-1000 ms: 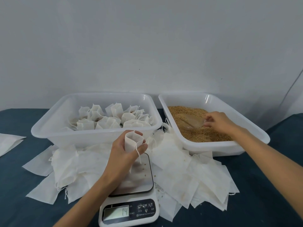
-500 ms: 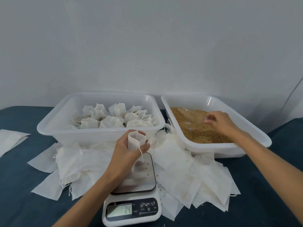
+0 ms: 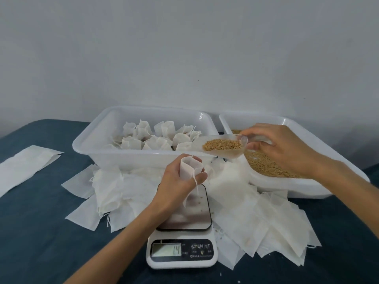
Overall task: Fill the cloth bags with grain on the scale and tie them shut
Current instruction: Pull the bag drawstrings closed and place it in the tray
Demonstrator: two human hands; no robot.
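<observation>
Now the left hand (image 3: 178, 181) grips an open cloth bag (image 3: 189, 168) upright over the scale (image 3: 182, 251), while at two o'clock the right hand (image 3: 281, 148) holds a grain-filled scoop (image 3: 222, 147).

The scale (image 3: 181, 251) is white with a dark, glossy weighing plate and a black panel bearing a pale grey-green display with dark digits; a few tan specks dot the plate; around the scale lie empty bags (image 3: 256, 218) — plain white, unpatterned; behind it to the left, a translucent white tub (image 3: 102, 140) holds tied bags (image 3: 155, 136), also white; behind it to the right, the grain (image 3: 264, 165) is golden brown in a second white tub (image 3: 307, 187); the scoop (image 3: 222, 147) is clear plastic; the tabletop (image 3: 41, 222) is dark blue-green; the wall (image 3: 184, 48) is pale grey.
</observation>
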